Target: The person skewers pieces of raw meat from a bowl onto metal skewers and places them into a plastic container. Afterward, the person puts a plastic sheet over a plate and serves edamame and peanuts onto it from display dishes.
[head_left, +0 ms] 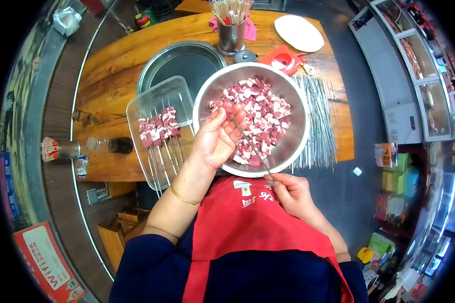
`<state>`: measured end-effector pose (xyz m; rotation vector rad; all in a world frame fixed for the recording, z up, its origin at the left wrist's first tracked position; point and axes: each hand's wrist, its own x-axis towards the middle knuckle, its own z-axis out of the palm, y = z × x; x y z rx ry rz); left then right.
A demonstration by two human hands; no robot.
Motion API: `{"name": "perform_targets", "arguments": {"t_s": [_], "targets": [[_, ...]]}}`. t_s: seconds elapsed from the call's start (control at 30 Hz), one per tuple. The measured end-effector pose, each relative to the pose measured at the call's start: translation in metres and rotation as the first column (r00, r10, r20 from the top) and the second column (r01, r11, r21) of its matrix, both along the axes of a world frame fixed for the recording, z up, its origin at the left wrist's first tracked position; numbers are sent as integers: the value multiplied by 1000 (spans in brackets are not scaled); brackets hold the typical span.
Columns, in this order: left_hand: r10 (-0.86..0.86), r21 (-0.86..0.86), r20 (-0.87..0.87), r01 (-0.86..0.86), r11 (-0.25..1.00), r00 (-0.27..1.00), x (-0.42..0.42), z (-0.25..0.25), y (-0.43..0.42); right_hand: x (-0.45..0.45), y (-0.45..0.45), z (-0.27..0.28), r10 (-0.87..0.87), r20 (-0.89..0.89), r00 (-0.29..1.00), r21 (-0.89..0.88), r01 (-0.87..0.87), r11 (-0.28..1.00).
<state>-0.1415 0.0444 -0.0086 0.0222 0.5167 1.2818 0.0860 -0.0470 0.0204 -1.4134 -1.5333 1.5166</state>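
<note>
A large steel bowl [302, 121] holds many small chunks of raw meat [255, 108]. My right hand [288, 189] pinches the lower end of a metal skewer [255, 150] at the bowl's near rim. The skewer slants up and left over the meat toward my left hand [220, 134]. That hand is over the bowl's left side, palm up, its fingers curled around a piece of meat near the skewer's tip. Left of the bowl, a clear plastic tray [136, 113] holds several skewers loaded with meat [159, 127].
Bare metal skewers [316, 123] lie in a pile right of the bowl. Behind stand a dark round pan [182, 63], a steel cup of sticks [231, 38], a red plastic item [283, 59] and a white oval plate [299, 33]. Jars [120, 145] stand left on the wooden table [106, 65].
</note>
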Motion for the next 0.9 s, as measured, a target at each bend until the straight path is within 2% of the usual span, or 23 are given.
{"name": "perform_targets", "arguments": {"t_s": [0.2,0.27,0.37,0.4,0.47,0.5,0.53,0.57,0.6,0.63,0.67,0.7,0.73,0.8,0.83,0.9], "targets": [[23,25,-63,-21,999,998,1,0,2,-5,0,-4,-41,58,997,54,38,998],[28,34,-99,-25,999,995,2,-3,2,-5,3,1,-7,146,989,100,-8,995],[22,26,-121,-19,1000,992,2,-6,5,-5,5,1,13,137,990,109,-28,994],[1,130,-51,6,991,999,-2,-21,9,-5,5,1,-6,146,989,110,-10,994],[64,28,-79,-62,998,995,-11,-27,13,9,3,0,-90,-42,995,241,98,966],[65,0,-17,-65,998,998,-19,-29,17,28,8,0,-205,59,977,238,185,953],[69,-33,36,-68,997,997,-27,-30,18,58,18,-18,-348,82,934,287,312,906],[89,-53,20,-88,995,996,-33,-31,18,83,35,-19,-469,192,862,336,391,857],[116,-71,-8,-116,991,993,-38,-32,16,124,55,-52,-590,251,768,505,416,756],[118,-112,-70,-125,986,991,-41,-33,13,156,73,-62,-666,361,653,549,428,718],[127,-146,-137,-146,978,982,-42,-35,11,191,88,-88,-711,515,479,618,367,695],[115,-139,-146,-136,981,983,-43,-37,10,220,102,-111,-689,605,400,586,362,725],[92,-188,-141,-118,975,986,-43,-40,8,235,114,-123,-694,597,403,582,377,720],[65,-247,-163,-105,963,985,-38,-39,7,255,133,-149,-558,768,313,462,334,822],[65,-252,-196,-115,961,978,-35,-35,7,261,142,-163,-553,765,330,444,352,824],[55,-260,-277,-130,957,959,-32,-26,9,264,148,-193,-594,747,300,515,304,801]]}}
